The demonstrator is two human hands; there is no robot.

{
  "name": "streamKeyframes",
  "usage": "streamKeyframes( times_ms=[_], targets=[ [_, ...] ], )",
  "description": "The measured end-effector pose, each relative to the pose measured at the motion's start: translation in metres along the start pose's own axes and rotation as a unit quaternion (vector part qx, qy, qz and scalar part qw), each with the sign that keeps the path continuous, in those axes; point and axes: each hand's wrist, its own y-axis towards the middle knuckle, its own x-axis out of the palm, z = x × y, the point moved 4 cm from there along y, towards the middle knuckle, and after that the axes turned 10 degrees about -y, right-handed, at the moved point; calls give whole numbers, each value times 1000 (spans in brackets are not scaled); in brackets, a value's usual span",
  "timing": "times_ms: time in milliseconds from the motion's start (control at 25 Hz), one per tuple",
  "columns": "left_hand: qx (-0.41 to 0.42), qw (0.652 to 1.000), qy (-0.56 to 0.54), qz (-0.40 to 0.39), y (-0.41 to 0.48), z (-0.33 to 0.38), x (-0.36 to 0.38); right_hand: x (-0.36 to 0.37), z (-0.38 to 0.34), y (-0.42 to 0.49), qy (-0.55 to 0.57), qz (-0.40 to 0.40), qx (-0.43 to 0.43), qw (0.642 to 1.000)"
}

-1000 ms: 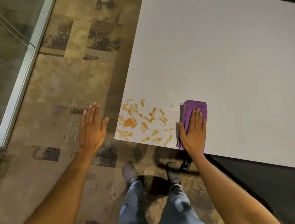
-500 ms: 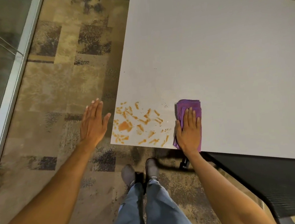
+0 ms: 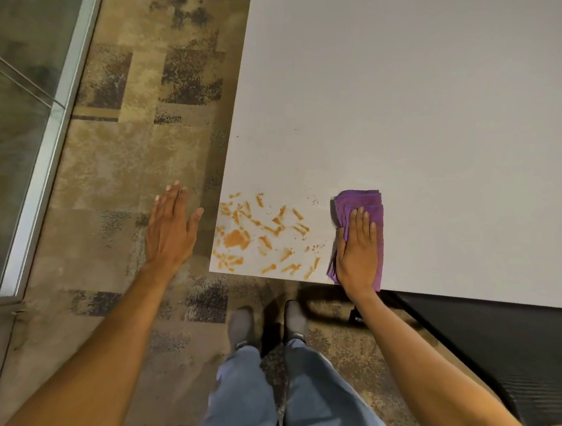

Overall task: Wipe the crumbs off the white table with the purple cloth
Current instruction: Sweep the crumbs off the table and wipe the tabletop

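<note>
The white table (image 3: 416, 108) fills the upper right. Orange crumbs (image 3: 261, 234) lie scattered over its near left corner, some at the front edge. Just right of them lies the folded purple cloth (image 3: 363, 203), flat on the table at the front edge. My right hand (image 3: 358, 253) presses flat on the cloth, fingers together and pointing away from me. My left hand (image 3: 170, 231) hovers palm down over the floor, just off the table's left edge beside the crumbs, fingers straight and holding nothing.
Patterned brown carpet (image 3: 127, 157) covers the floor to the left. A glass wall with a metal frame (image 3: 43, 157) runs along the far left. My legs and feet (image 3: 268, 324) stand at the table corner. A dark chair (image 3: 518, 345) sits under the table's front edge.
My view has shifted a little, and my feet have come together. Both hands keep nearly the same places relative to the crumbs and the cloth.
</note>
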Motion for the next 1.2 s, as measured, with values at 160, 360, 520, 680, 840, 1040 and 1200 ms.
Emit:
streamKeyframes(
  times_ms=[160, 360, 520, 680, 840, 1040, 1200],
  targets=[
    [12, 1000, 1, -5, 3, -4, -1, -2, -4, -2, 36, 13, 18, 999],
    [26, 999, 0, -29, 11, -17, -2, -4, -14, -4, 62, 34, 52, 996],
    [34, 999, 1, -42, 13, -30, -6, 0, -41, -11, 86, 26, 57, 994],
    [39, 998, -1, -51, 14, -38, -9, 5, -66, -15, 84, 27, 67, 994],
    [40, 998, -2, -57, 14, -44, -10, 5, -74, -15, 105, 36, 84, 990],
    [43, 997, -10, -60, 16, -52, -9, 9, -99, -19, 110, 47, 76, 990],
    [51, 997, -9, -59, 18, -61, -12, 14, -123, -21, 129, 42, 74, 988]
  ],
)
